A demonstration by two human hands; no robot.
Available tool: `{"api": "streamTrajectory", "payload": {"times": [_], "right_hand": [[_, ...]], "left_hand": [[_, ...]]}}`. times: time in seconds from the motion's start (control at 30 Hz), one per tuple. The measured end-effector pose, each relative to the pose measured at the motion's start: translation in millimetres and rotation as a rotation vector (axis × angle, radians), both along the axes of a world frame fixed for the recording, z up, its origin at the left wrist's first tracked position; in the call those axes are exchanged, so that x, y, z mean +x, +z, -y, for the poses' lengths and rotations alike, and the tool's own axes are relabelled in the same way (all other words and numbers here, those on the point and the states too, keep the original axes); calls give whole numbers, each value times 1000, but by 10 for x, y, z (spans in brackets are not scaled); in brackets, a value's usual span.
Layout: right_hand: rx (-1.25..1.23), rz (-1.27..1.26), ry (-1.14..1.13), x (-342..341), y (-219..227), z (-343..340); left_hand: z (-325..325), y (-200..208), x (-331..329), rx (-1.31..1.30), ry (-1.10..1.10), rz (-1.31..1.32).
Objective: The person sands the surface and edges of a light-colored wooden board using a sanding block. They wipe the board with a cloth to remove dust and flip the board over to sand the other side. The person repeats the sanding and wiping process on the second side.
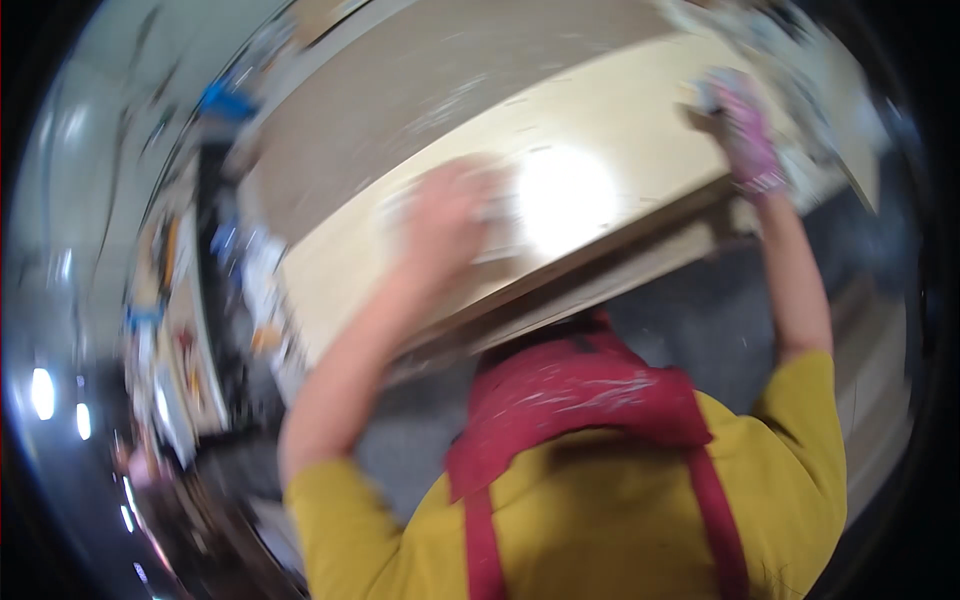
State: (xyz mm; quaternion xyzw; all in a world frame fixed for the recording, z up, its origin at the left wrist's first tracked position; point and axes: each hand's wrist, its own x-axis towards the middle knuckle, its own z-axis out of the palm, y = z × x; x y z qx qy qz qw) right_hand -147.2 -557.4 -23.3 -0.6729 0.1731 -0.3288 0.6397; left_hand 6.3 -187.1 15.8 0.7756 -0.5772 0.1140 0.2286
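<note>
A long pale wooden board (pixel 640 100) lies slantwise in front of me, with a bright glare spot near its middle. My left hand (pixel 452 215), bare and smeared by motion, is over the board's left half. Something whitish shows blurred beside and under its fingers, too unclear to name. My right hand (pixel 748 135) wears a pink glove and is at the board's far right end. Its fingers are bent round something small and pale at their tips, which I cannot make out.
A brownish worktable surface (pixel 370 130) extends beyond the board. Cluttered shelving with tools (pixel 185 330) stands at the left, with a blue item (pixel 228 100) at the upper left. Another wooden layer (pixel 600 285) shows below the board's near edge, close to my red apron (pixel 590 400).
</note>
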Motion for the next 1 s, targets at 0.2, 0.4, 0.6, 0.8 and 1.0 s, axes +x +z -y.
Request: {"api": "streamTrajectory", "payload": {"times": [0.2,0.4,0.6,0.8,1.0], "right_hand": [[-1423,-170,-99,-65,-336,486],[-748,-213,-83,-59,-697,936],[-129,-101,5,-15,-418,585],[-40,-22,26,26,-380,404],[-24,-27,-112,0,-377,326]], "left_hand": [[858,-378,-992,-14,95,66],[-658,-256,-870,148,289,213],[-2859,-92,-770,269,759,218],[-2622,477,-163,-308,1030,-101],[-1162,-39,613,-47,433,50]]}}
